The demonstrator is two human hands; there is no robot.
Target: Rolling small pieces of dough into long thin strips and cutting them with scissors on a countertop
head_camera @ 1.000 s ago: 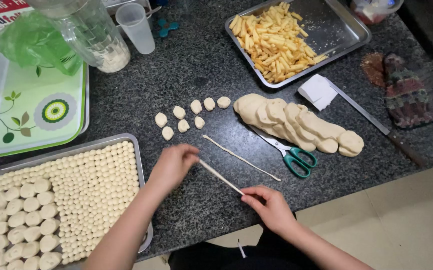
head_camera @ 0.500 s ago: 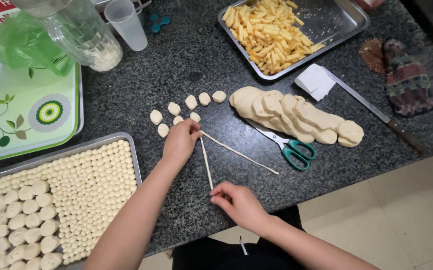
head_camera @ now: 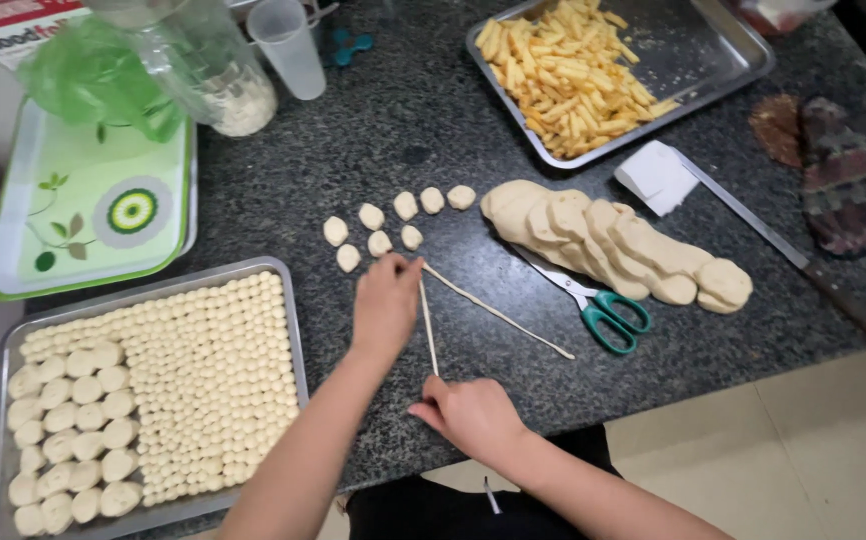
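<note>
Dough, soft and pale: a thin dough rope lies on the dark table between both hands. Left hand pinches its far end, right hand its near end. It looks limp and easily torn; holding both ends seems best.

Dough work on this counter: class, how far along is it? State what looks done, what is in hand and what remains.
Done: the steel tray is nearly full of small dough balls. In hand: the left hand and right hand hold the ends of a thin dough rope; a second rope lies beside it. Left: seven cut lumps and the sliced dough log.
</note>
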